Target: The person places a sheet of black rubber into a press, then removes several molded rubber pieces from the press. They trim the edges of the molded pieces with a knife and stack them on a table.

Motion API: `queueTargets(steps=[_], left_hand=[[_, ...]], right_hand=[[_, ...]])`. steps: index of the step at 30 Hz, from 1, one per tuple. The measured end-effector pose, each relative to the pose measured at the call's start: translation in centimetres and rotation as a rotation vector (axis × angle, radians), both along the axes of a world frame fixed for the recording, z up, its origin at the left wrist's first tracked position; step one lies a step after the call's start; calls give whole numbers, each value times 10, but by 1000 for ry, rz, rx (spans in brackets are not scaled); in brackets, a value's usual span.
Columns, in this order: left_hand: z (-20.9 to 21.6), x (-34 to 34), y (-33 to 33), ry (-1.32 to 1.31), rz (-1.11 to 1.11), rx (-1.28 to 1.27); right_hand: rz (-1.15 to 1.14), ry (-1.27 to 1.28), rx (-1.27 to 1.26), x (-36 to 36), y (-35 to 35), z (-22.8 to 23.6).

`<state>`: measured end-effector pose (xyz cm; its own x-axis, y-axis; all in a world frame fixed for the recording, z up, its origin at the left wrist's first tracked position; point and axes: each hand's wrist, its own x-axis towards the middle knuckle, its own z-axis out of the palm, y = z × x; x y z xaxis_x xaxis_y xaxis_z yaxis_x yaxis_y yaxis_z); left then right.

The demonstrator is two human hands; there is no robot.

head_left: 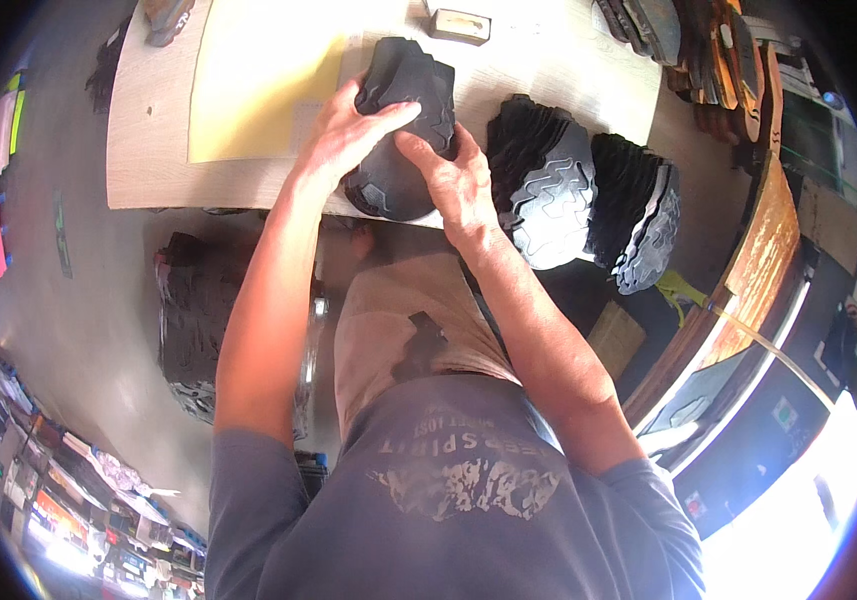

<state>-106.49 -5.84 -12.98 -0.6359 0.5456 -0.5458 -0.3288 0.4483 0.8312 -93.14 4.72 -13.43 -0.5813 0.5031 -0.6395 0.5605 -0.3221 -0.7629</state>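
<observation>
Both my hands hold a black rubber shoe sole (406, 75) at the front edge of the pale table, its heel-like rounded end toward me. It looks thick, so there may be more than one layer; I cannot tell. My left hand (353, 130) grips its left side with the thumb across the top. From the right, my right hand (456, 185) closes round the other side, its thumb also on top. The fingers beneath are hidden. Just right of my right hand stands a stack of black soles (553, 190), and beyond it another stack of soles (648, 225).
A yellow sheet (248, 90) lies on the table (163, 175) at the left. A small box (460, 26) stands at the far side. Dark bundled pieces (198, 330) sit below the table to the left. Wooden boards (753, 270) and more stacked pieces (718, 60) are at the right.
</observation>
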Motion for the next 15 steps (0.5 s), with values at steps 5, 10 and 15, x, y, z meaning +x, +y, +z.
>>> queueTargets(steps=[5,10,15], left_hand=[[-15,7,1,125,-9,-47],[-29,12,-10,167,86,72],[-13,38,-37,280,238,50]], right_hand=[[62,-75,119,3,-1,-1],[45,-97,214,7,-10,-6],[55,-33,551,15,-17,-11]])
